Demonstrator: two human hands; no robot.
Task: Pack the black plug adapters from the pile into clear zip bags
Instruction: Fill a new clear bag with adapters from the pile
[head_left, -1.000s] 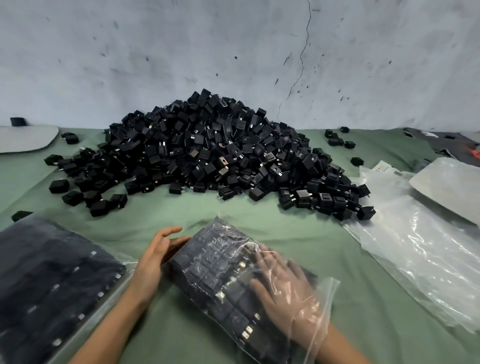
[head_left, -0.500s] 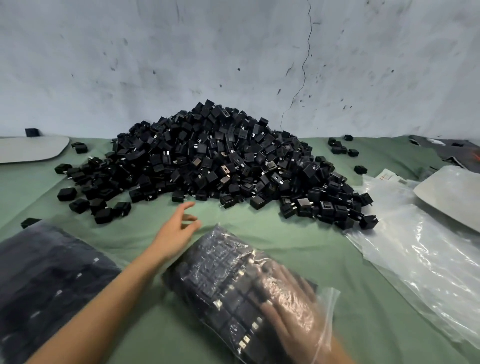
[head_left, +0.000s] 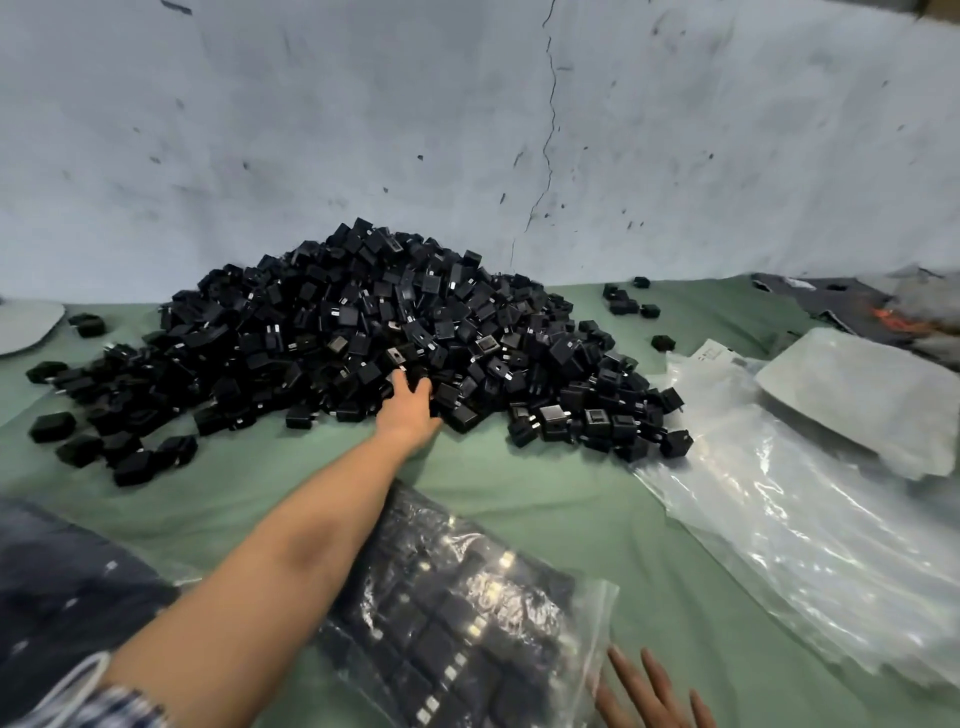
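Note:
A big pile of black plug adapters lies on the green cloth against the wall. My left hand is stretched out to the pile's front edge, its fingers resting among the adapters, the index finger straight and the other fingertips partly hidden. A clear zip bag holding rows of adapters lies flat near me, under my left forearm. At the bag's open end, along the bottom edge, my right hand lies flat with its fingers spread and holds nothing.
A filled bag of adapters lies at the lower left. A stack of empty clear bags spreads on the right, with a grey flat packet behind it. Loose adapters are scattered around the pile. The grey wall closes the back.
My left hand has left the bag's side and reached forward to the pile. My right hand has slid back out of the bag towards its open end. The view has tilted up.

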